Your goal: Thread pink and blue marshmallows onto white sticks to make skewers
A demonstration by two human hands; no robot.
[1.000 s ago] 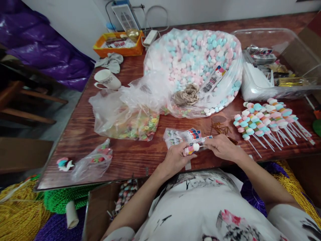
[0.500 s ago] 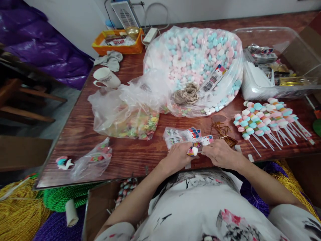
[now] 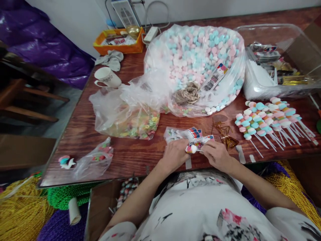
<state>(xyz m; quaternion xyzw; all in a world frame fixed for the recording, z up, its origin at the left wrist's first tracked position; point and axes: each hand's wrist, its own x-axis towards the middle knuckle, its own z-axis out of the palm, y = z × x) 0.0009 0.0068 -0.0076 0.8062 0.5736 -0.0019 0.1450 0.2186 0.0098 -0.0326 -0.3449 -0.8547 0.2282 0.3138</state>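
Note:
My left hand (image 3: 175, 153) is closed around a marshmallow skewer (image 3: 192, 149); its white and pink end shows past the fingers. The thin white stick runs right to my right hand (image 3: 217, 155), whose fingers are pinched at the stick's end. A printed clear packet (image 3: 202, 140) lies just behind the skewer, between both hands. More printed packets (image 3: 179, 133) are stacked flat beyond my left hand. Gold twist ties (image 3: 227, 137) lie in a loose heap past my right hand. Several finished marshmallow skewers (image 3: 263, 118) are piled at the right.
A big clear bag of marshmallows (image 3: 193, 53) fills the back. Left of it are a bag of gummy candies (image 3: 130, 124), a white mug (image 3: 107, 77) and an orange tray (image 3: 117, 48). A clear plastic bin (image 3: 260, 90) stands back right. Tape strips (image 3: 240, 154) stick to the front edge.
My right hand has shifted slightly left and down, uncovering a tape strip and more of the twist ties. The skewer's marshmallow end has tipped a little and moved slightly. The view has shifted slightly.

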